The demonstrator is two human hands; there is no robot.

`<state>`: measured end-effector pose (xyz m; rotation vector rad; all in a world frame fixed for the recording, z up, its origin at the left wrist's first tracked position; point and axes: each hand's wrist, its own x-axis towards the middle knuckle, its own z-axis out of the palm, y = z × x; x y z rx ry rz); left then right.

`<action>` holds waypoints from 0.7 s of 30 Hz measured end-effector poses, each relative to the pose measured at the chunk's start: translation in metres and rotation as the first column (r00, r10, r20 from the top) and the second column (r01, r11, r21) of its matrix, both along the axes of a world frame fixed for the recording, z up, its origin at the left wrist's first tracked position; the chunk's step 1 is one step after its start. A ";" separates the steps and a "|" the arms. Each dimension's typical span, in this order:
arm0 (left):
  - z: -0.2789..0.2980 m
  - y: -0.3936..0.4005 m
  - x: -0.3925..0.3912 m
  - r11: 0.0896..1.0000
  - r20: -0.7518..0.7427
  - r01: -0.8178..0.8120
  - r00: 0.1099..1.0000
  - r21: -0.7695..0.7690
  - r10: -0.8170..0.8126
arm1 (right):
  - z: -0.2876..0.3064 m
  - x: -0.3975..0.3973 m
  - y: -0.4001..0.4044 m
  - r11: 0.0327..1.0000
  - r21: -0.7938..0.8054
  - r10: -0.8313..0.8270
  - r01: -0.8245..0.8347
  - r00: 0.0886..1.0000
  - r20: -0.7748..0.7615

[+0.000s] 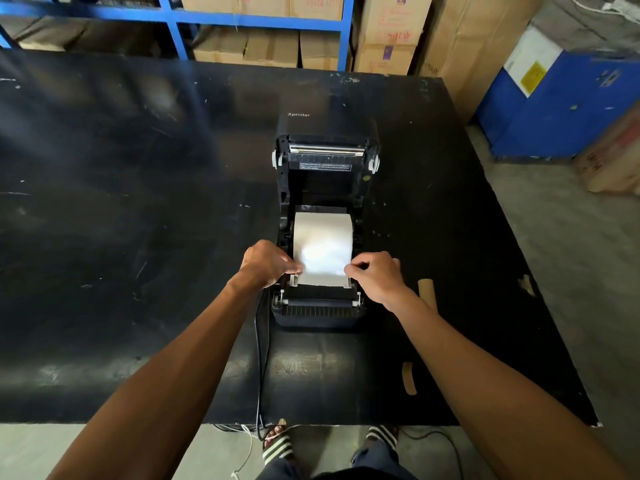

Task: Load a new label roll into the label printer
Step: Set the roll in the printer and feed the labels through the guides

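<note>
On the scuffed black table [138, 202], the open black plastic label printer [320, 306] holds a white paper label roll [323, 237]; left hand [268, 263] and right hand [375, 275] pinch its loose end's edges.

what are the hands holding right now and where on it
Both hold the loose end of the label roll in the open printer: the left hand pinches its left edge, the right hand its right edge.

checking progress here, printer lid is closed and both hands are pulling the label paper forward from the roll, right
Not quite. The head view shows the printer lid open, tilted back. The rest holds: left hand and right hand pinch the label paper coming off the roll.
</note>
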<state>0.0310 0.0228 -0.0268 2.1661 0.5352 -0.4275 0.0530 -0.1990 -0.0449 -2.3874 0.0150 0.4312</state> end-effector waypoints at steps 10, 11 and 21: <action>0.006 0.002 0.004 0.984 -0.045 0.130 0.991 0.118 -0.126 | 0.014 -0.005 0.004 0.979 -0.182 0.114 -0.089 0.985 0.131; 0.007 0.002 0.005 0.979 -0.050 0.146 0.989 0.141 -0.141 | 0.015 -0.010 0.005 0.983 -0.176 0.086 -0.049 0.974 0.212; 0.003 -0.004 -0.030 0.960 0.300 0.020 0.948 0.279 -0.107 | -0.007 -0.052 -0.006 0.878 -0.424 0.414 -0.222 0.797 0.439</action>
